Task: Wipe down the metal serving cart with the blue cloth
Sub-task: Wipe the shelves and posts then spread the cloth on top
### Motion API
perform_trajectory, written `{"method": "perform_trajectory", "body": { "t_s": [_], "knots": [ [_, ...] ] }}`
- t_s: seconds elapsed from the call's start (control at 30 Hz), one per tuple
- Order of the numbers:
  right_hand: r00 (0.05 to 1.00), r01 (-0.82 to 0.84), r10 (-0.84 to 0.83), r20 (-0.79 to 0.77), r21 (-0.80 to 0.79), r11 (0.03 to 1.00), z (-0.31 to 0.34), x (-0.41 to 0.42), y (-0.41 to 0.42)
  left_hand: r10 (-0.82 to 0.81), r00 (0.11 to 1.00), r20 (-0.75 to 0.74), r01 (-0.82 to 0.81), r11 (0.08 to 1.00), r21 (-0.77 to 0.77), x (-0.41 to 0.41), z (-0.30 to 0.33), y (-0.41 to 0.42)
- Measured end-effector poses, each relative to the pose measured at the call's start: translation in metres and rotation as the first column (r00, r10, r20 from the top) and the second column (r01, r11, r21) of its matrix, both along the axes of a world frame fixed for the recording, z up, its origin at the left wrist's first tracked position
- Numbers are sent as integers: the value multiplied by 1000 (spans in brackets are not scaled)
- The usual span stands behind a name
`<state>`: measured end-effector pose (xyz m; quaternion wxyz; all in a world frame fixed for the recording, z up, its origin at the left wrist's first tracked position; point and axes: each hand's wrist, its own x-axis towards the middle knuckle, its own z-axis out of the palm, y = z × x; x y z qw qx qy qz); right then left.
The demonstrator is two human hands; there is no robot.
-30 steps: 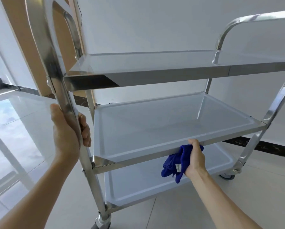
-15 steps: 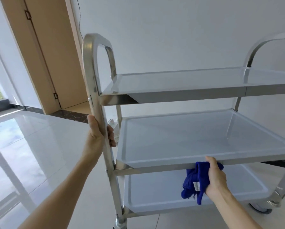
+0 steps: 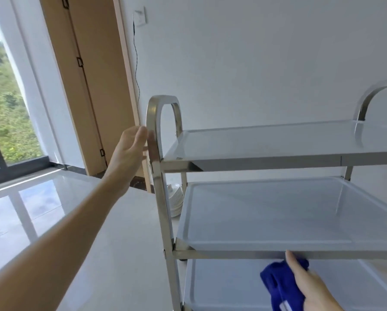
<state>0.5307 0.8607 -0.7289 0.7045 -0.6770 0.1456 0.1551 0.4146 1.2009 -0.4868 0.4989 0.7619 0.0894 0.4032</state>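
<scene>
The metal serving cart [image 3: 163, 198] has three shelves and fills the right half of the view. Its looped handle [image 3: 156, 104] rises at the left end. My left hand [image 3: 129, 153] is beside the handle's upright with fingers spread, at most brushing it, gripping nothing. My right hand [image 3: 309, 286] is at the bottom right, holding the bunched blue cloth [image 3: 277, 281] against the underside of the middle shelf's front rail [image 3: 233, 254], thumb up on the rail.
A white wall stands behind the cart, with a wooden door [image 3: 93, 86] to its left and a cable [image 3: 136, 63] hanging from a wall plate. A window [image 3: 6, 108] is at far left. Glossy tiled floor [image 3: 53, 209] spreads left of the cart. White stacked items [image 3: 175, 200] sit behind the cart leg.
My left hand has let go of the cart's upright and moved up beside the handle, fingers open. The view has lifted and pulled back. My right hand keeps the cloth at the middle rail.
</scene>
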Motion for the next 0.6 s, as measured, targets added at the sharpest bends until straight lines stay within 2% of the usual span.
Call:
{"method": "perform_trajectory", "body": {
  "t_s": [0.07,0.17,0.27,0.33,0.4,0.47,0.5,0.53,0.57,0.6],
  "knots": [
    [994,-65,72,78,-84,994,18,-18,4,-23,999,-23,25,998,59,7,21,3],
    [963,-108,127,239,-92,990,66,-40,19,-55,995,-88,66,990,122,23,37,1],
    [857,-83,46,514,49,995,137,-61,32,-59,995,-85,65,995,70,40,45,-4],
    [669,-83,-27,743,111,990,190,-65,44,-47,998,-49,49,998,50,49,44,-2],
    [385,-48,-57,921,81,996,237,-61,66,-55,998,13,54,998,30,56,39,2],
    [76,145,41,996,-52,988,272,-48,95,-55,996,65,55,998,7,63,33,8],
    [-27,308,201,979,-183,934,283,-38,111,-50,995,81,50,999,5,67,31,10],
    [-17,460,404,915,-352,815,287,-28,128,-51,994,100,51,999,4,70,30,11],
    [97,539,591,801,-541,645,285,-22,144,-61,990,125,62,998,-4,73,28,12],
    [242,528,736,633,-722,447,279,-17,159,-75,985,152,78,997,-15,76,27,13]
  ]
}}
